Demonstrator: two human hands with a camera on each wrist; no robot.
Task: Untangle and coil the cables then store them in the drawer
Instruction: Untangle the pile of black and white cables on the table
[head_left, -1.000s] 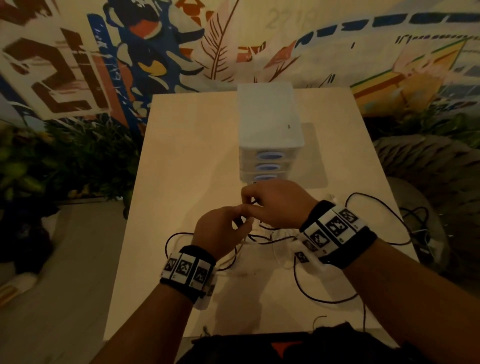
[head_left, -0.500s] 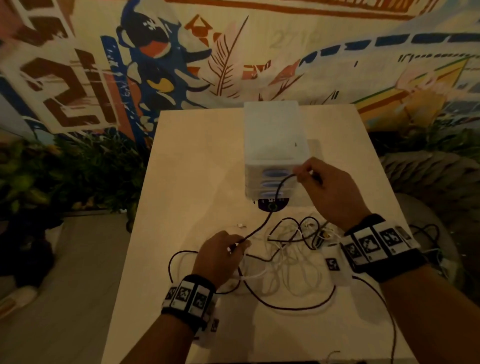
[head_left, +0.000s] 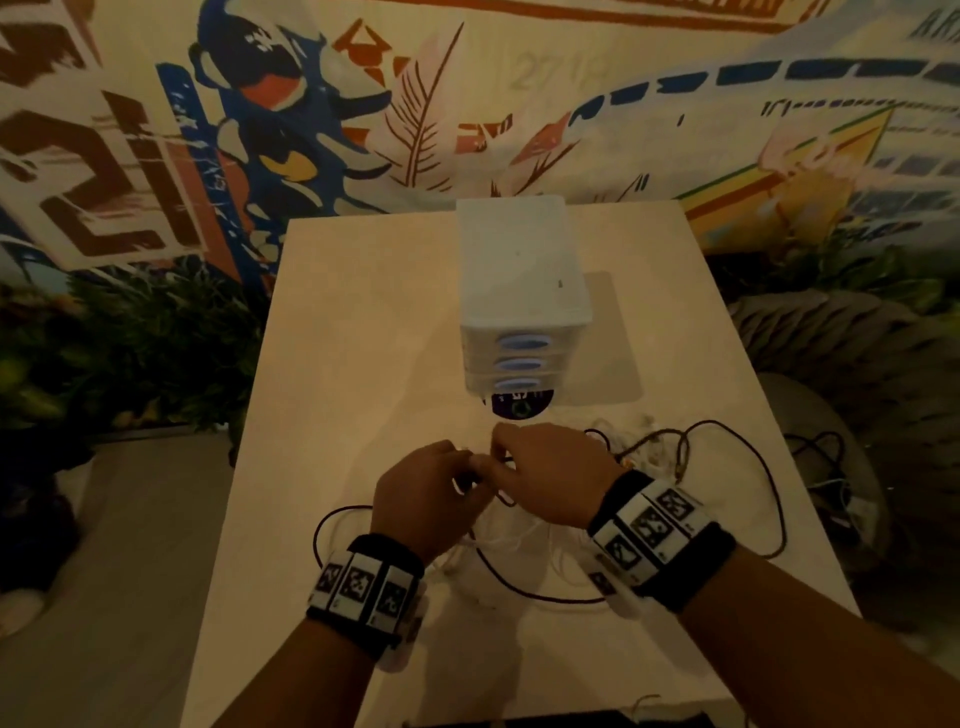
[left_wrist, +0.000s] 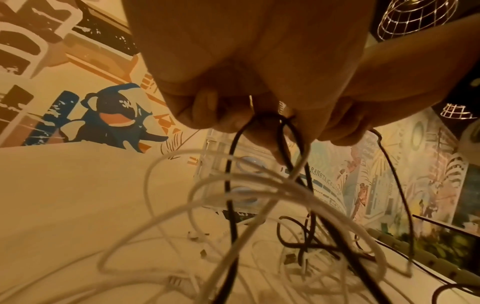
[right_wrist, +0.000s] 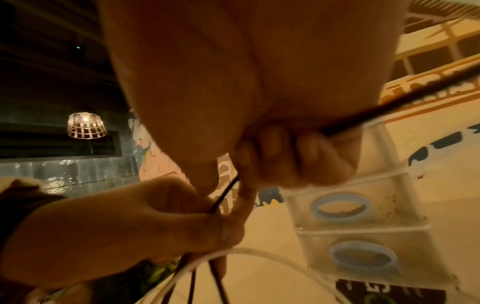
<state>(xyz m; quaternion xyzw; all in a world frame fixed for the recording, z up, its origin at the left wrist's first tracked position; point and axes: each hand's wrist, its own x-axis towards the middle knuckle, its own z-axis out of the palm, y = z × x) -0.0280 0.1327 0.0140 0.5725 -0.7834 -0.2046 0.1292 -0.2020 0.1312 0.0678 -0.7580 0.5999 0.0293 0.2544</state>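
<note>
Black cable (head_left: 540, 597): thin, dark, round in section, held up above the table (head_left: 363, 322) between both hands, the rest trailing down in wide loose loops over the tabletop on the near side and out to the right. In the left-wrist view, several black strands (left_wrist: 231, 185) hanging from the fingers, crossing one another lower down. White cables (head_left: 511, 543): thinner-looking, pale, heaped in overlapping curls under and just right of the hands, tangled in with the black loops; small plug ends (left_wrist: 193, 236) lying loose on the table among them.

Left hand (head_left: 423, 499): fingers curled, pinching black strands together with one white strand (left_wrist: 298, 164) at the fingertips. Right hand (head_left: 550, 478): fingers curled tight round the black cable, which runs out taut past the palm toward the upper right (right_wrist: 389, 107) in the right-wrist view; thumb and forefinger meeting the left hand's fingers, the two hands touching.

Just beyond the hands, a small white-topped drawer unit (head_left: 519, 270) with three clear drawers, all closed, each with an oval blue handle (head_left: 523, 343). A dark round printed card (head_left: 517, 408) poking out from under its front. Behind the table, a painted mural (head_left: 311, 104); green plants (head_left: 130, 338) at the left; more dark cable (head_left: 826, 457) off the right edge of the table.
</note>
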